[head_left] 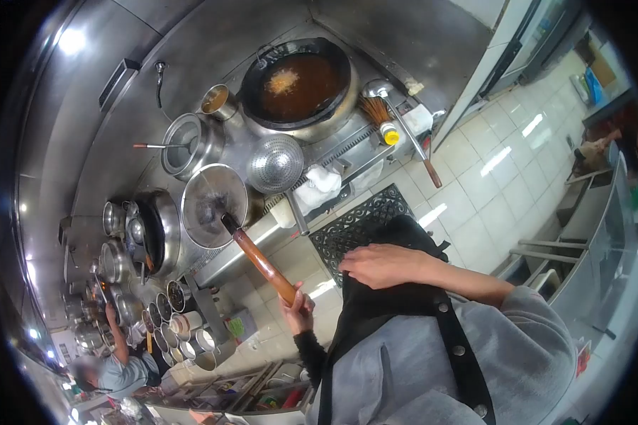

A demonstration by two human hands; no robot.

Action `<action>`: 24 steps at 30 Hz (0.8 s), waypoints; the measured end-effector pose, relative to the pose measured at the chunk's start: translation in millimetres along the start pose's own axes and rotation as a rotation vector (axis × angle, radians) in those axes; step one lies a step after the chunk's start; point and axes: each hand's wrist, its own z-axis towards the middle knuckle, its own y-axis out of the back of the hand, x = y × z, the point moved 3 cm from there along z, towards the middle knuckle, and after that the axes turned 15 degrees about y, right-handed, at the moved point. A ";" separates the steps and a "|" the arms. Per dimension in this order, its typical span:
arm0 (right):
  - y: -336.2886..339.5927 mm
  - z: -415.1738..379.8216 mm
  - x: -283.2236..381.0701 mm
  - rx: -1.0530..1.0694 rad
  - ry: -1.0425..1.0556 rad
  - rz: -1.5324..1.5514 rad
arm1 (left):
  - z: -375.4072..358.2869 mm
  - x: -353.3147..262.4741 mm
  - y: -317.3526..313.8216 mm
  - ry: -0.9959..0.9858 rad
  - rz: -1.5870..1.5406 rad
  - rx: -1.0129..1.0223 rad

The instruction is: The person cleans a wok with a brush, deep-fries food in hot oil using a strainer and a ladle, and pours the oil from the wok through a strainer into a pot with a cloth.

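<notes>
My left hand (299, 309) is wrapped around the wooden handle of a large round strainer (215, 193), whose bowl reaches over the stove front. Against the front of my black apron (383, 303) lies my right hand (383, 265), fingers loosely bent and holding nothing I can see. Beyond the strainer, a big black wok (254, 106) holds brown oil with a pale, foamy patch (282, 81) floating in it. A perforated metal skimmer (276, 164) rests in front of the wok. To its left stands a metal pot (209, 144) with a sieve and ladle on top.
A ladle (425, 154), a bamboo brush (376, 110) and a white cloth (320, 183) lie along the stove edge. More pots and another wok (164, 230) continue leftward, where a co-worker (131, 365) stands. A black patterned mat (361, 219) covers part of the tiled floor.
</notes>
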 end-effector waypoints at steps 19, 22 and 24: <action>83.3 -27.0 -104.0 0.118 -0.126 -0.139 | 198.2 -142.6 -171.9 -0.647 0.933 -0.178; 119.1 -60.9 -147.4 -0.032 -0.148 -0.129 | 271.3 -167.6 -214.5 -0.670 1.072 -0.218; 145.4 -84.9 -167.6 -0.086 -0.265 -0.145 | 294.6 -178.4 -234.2 -0.562 1.132 -0.204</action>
